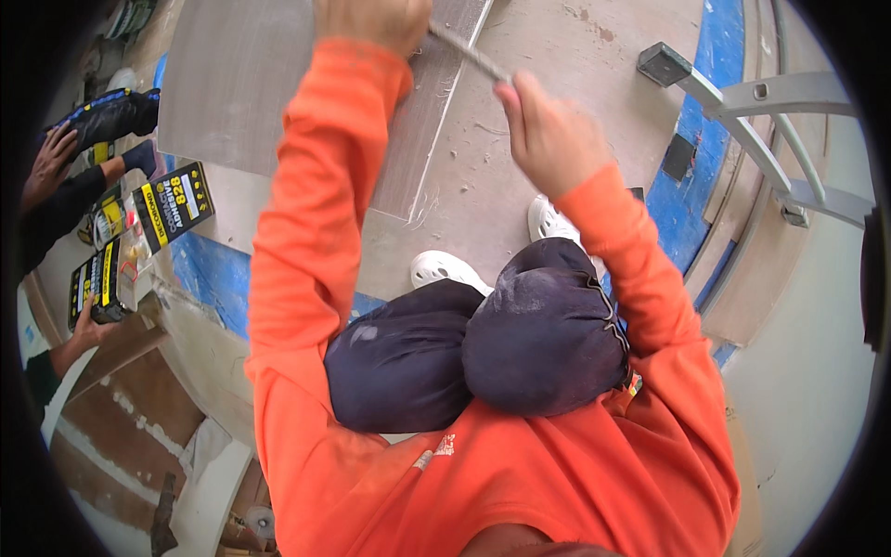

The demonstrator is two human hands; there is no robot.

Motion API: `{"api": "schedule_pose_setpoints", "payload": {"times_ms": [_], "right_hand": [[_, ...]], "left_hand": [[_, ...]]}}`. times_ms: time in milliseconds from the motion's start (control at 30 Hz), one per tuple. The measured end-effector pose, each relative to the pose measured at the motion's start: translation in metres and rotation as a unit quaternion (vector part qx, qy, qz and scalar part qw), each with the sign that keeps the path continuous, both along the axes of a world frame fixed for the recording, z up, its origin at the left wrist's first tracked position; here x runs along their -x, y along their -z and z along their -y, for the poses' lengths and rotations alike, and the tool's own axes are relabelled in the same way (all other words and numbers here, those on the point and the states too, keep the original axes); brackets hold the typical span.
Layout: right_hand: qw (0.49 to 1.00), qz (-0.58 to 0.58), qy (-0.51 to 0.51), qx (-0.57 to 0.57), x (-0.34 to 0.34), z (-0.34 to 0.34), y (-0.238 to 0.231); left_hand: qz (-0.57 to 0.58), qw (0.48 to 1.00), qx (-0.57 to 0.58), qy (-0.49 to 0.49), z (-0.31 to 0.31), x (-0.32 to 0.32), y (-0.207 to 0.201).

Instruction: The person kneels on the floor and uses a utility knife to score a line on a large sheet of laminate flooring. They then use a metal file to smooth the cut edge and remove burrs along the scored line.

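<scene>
A long, thin grey file [471, 54] slants between my two hands, over the edge of a grey wood-grain laminate sheet [227, 88]. My left hand [374, 20] is closed at the file's upper end; the picture's top edge cuts off part of it. At the lower end, my right hand [557, 135] grips the file's tip between thumb and fingers. Fine shavings [422, 206] lie along the sheet's pale right edge and corner. The sheet rests on a dusty light board. I crouch with my knees [548, 325] below my hands.
An aluminium ladder [752, 139] stands at the right, beside blue sheeting [682, 204]. Another person's hands [56, 162] are at the far left, one on a black-and-yellow box [102, 283]. A second such box [174, 206] lies near the sheet. My white clogs [445, 269] are under me.
</scene>
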State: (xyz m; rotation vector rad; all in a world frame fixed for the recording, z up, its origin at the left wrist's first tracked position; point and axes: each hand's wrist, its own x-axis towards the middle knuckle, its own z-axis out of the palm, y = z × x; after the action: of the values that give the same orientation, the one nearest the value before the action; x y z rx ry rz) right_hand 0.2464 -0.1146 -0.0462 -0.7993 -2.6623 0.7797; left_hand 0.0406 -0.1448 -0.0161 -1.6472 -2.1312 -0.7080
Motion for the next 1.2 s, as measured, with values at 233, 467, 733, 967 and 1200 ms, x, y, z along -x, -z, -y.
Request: {"api": "schedule_pose_setpoints", "payload": {"times_ms": [233,467,733,967,1200], "right_hand": [[0.996,0.030,-0.047,0.062,-0.031,-0.009,0.001],[0.998,-0.017,-0.047,0.024,0.007,-0.034,-0.004],[0.979,-0.037,-0.099,0.173,-0.044,-0.009,0.011],[0.954,-0.061,-0.104,0.274,-0.057,0.024,0.011],[0.997,-0.028,-0.047,0.060,-0.009,0.020,0.005]], "left_hand": [[-0.052,0.981,0.187,-0.009,0.011,-0.031,-0.007],[-0.057,0.985,0.148,0.063,-0.023,0.017,-0.012],[0.119,0.983,0.139,-0.020,0.093,-0.043,-0.021],[0.118,0.960,0.250,-0.047,0.136,-0.062,-0.021],[0.162,0.968,0.191,-0.023,0.109,-0.025,-0.005]]}}
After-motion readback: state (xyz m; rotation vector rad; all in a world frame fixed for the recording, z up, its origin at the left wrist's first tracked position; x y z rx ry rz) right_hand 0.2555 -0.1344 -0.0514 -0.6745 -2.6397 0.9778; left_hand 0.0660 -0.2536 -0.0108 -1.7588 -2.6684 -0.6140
